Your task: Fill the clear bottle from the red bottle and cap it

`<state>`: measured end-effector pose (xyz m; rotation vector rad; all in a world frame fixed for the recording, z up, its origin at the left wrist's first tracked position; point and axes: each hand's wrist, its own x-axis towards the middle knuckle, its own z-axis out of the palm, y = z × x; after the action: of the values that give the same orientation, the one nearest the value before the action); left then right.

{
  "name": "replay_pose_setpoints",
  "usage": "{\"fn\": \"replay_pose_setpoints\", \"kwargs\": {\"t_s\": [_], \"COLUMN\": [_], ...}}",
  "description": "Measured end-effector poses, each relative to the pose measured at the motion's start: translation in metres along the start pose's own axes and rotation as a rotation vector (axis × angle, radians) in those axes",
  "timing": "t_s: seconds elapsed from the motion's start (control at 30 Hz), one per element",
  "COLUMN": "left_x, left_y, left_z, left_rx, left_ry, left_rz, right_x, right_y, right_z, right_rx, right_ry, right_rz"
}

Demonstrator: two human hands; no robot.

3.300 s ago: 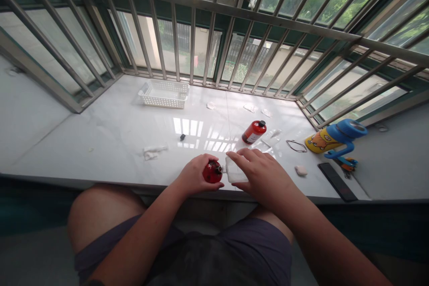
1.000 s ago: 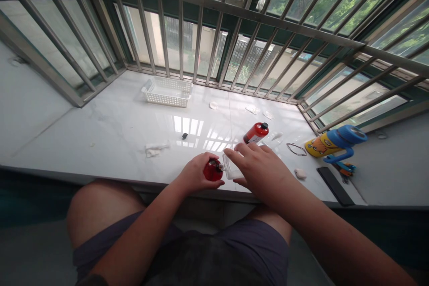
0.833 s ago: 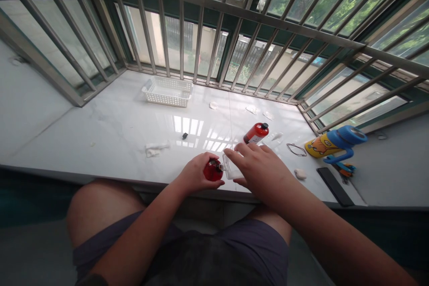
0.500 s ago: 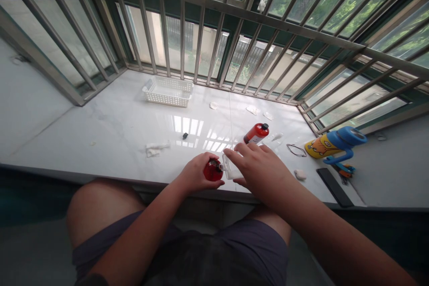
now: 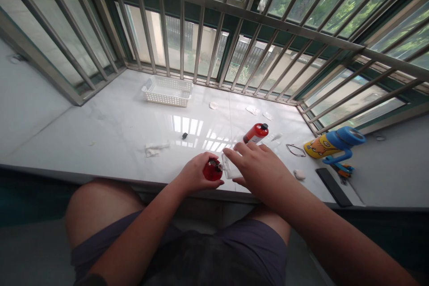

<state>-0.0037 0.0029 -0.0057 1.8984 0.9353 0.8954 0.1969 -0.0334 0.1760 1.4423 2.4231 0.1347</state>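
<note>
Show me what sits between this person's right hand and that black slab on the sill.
The head view shows a small white wad on the sill between the right hand and the black slab.

The person wears loose, dark purplish-grey shorts (image 5: 258, 254) that leave the thighs (image 5: 100, 205) bare. The left forearm (image 5: 134, 241), right forearm (image 5: 328, 232), left hand (image 5: 196, 174) and right hand (image 5: 259, 170) are bare too.

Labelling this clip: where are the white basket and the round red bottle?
white basket (image 5: 166, 102): head view, on its near wall.
round red bottle (image 5: 212, 170): head view, on its body.
</note>
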Motion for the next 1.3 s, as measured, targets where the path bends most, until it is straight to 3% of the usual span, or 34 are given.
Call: {"fn": "replay_pose_setpoints", "kwargs": {"t_s": [1.1, 1.3], "left_x": [-0.003, -0.002], "left_y": [-0.004, 0.000], "left_z": [-0.002, -0.004], "left_rx": [-0.059, -0.051], "left_ry": [0.013, 0.017], "left_rz": [-0.023, -0.038], "right_x": [0.005, 0.000], "right_y": [0.005, 0.009], "right_z": [0.016, 0.036], "right_rx": [0.053, 0.138], "right_ry": [0.124, 0.198], "right_rz": [-0.026, -0.022]}}
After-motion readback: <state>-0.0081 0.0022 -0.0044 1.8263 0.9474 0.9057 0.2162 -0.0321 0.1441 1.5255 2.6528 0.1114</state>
